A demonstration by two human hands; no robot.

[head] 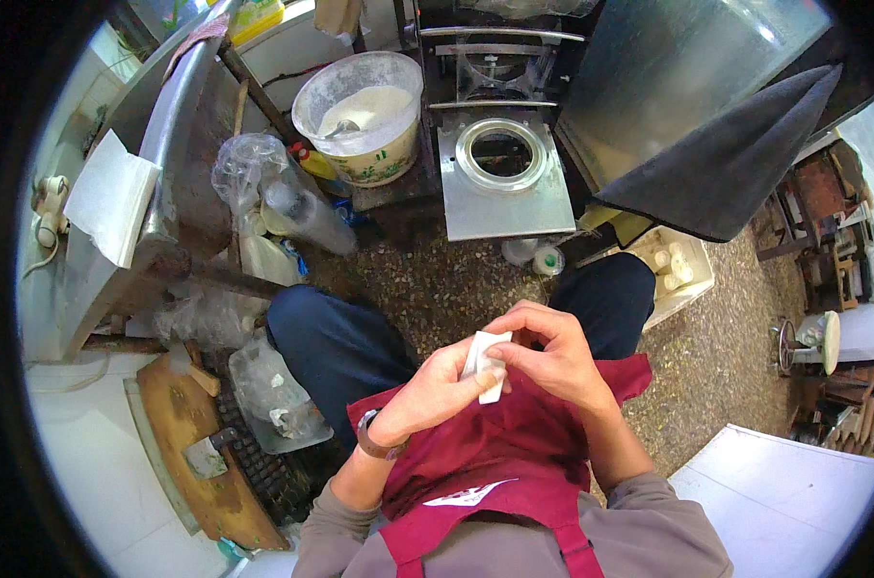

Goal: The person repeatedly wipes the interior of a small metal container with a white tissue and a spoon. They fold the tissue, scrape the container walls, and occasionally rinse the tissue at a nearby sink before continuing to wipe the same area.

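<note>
Both of my hands meet above my lap, over a dark red apron (480,441). Between them is a small folded white piece (492,389), perhaps paper or tissue. My left hand (437,383) holds it from the side, thumb across its lower part. My right hand (556,354) pinches its upper part between thumb and fingers. The fingers partly cover the piece, so its full shape is hidden. In front of my knees stands a machine with a flat metal plate (473,209) carrying a round metal ring (462,155).
A plastic tub (364,162) of white powder with a scoop stands ahead. White sheets (108,199) lie on the metal counter at left. A board with a cleaver (205,459) is at lower left. Right of my knee sits a box (700,278) with pale cylindrical items; dark cloth (726,166) hangs above.
</note>
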